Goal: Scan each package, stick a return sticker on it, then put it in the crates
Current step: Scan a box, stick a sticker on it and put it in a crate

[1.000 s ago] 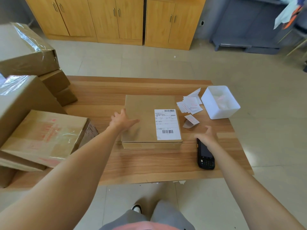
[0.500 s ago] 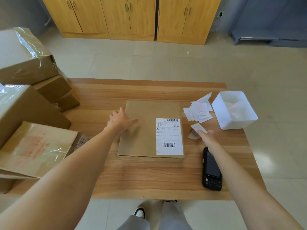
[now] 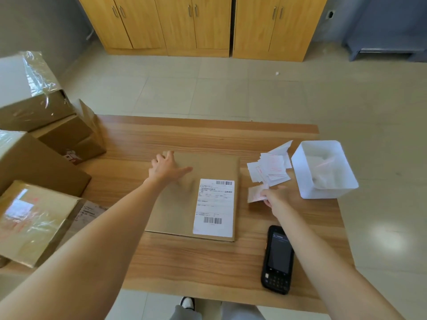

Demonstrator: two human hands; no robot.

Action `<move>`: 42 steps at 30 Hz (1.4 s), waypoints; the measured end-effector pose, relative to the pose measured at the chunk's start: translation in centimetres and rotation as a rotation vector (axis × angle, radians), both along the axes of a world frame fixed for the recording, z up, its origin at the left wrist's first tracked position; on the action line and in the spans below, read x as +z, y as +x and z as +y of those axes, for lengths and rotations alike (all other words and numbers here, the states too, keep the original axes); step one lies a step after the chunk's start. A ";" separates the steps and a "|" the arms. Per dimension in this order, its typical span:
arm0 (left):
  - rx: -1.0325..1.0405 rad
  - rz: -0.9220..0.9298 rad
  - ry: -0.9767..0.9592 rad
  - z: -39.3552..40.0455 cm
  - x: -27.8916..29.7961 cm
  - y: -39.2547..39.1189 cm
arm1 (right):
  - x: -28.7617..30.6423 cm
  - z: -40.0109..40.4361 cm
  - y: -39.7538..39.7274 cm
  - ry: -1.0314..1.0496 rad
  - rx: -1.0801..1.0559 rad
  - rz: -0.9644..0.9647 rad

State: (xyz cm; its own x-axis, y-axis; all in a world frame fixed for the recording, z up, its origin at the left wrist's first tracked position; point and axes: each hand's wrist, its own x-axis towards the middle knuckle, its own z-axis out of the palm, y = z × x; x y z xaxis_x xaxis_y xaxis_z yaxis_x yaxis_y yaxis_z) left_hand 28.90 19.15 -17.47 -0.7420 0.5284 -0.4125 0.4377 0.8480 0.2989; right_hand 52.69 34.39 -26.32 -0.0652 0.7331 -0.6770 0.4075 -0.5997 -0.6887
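Because its shipping label (image 3: 213,207) faces up, the flat package (image 3: 182,204) lies ready for a sticker, mid-desk, its near edge set a little back from the desk's (image 3: 196,269) front edge. The left hand (image 3: 165,167) rests flat on the package's far left corner, fingers spread and straight, probably to stop it sliding. The right hand (image 3: 273,196) pinches one return sticker (image 3: 255,194) just off the package's right edge; judged step: carrying it over to stick on. The loose sticker pile (image 3: 271,169) lies toward the desk's far right corner, beside a white bin (image 3: 323,192) at the right edge, within reach. The scanner (image 3: 278,258) lies screen-up near the front right corner, out of hand, so scanning appears done. Unprocessed boxes (image 3: 39,218) are stacked along the left edge. No crates are visible.
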 end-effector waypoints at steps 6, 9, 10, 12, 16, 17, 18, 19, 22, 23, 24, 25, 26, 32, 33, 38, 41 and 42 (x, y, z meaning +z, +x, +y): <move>-0.113 0.001 0.084 4.9 1.6 4.1 | 6.4 2.9 -0.2 0.194 0.167 0.104; -0.193 -0.035 0.161 7.2 2.9 6.4 | 9.7 4.1 0.1 0.287 0.280 0.172; -0.211 -0.068 0.201 7.9 3.4 7.0 | 10.7 4.3 0.1 0.310 0.323 0.191; -0.191 -0.221 0.333 9.2 4.4 8.0 | 12.4 4.4 0.0 0.341 0.387 0.208; -0.199 -0.493 0.587 10.1 6.7 9.1 | 14.7 3.8 -0.2 0.394 0.433 0.245; -0.220 -0.512 0.633 10.1 7.1 9.2 | 15.2 3.5 -0.3 0.395 0.446 0.256; -0.222 -0.524 0.672 10.0 7.5 9.1 | 15.6 3.2 -0.3 0.389 0.461 0.264; -0.216 -0.535 0.701 9.9 7.7 8.9 | 15.9 2.9 -0.4 0.383 0.478 0.269; -0.242 -0.529 0.712 9.3 8.4 8.2 | 17.0 2.2 -0.9 0.388 0.526 0.274; -0.261 -0.537 0.706 9.0 8.6 8.0 | 17.3 2.1 -1.0 0.401 0.543 0.281; -0.284 -0.538 0.696 8.7 8.8 7.8 | 17.6 1.9 -1.2 0.414 0.560 0.289; -0.300 -0.538 0.693 8.5 9.0 7.6 | 17.9 1.7 -1.4 0.423 0.579 0.300; -0.308 -0.535 0.691 8.2 9.1 7.5 | 18.1 1.5 -1.6 0.431 0.595 0.305; -0.345 -0.529 0.691 7.1 9.4 6.3 | 18.7 0.6 -2.9 0.467 0.673 0.208; -0.356 -0.526 0.680 7.0 9.4 6.1 | 18.7 0.5 -3.1 0.473 0.691 0.185; -0.387 -0.521 0.650 7.1 9.2 5.8 | 18.9 0.1 -3.7 0.488 0.766 0.088; -0.400 -0.506 0.630 7.1 9.0 5.7 | 18.9 -0.1 -3.6 0.472 0.803 0.072; -0.406 -0.504 0.624 7.2 8.9 5.7 | 18.8 -0.2 -3.6 0.466 0.812 0.071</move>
State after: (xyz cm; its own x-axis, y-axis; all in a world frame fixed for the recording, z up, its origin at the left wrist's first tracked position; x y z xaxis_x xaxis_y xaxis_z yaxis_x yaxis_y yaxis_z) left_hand 34.58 26.34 -8.52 -0.2576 0.9477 -0.1885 0.3608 0.2753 0.8911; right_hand 49.08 34.21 -7.49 -0.7058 0.6411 -0.3015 0.5284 0.1929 -0.8268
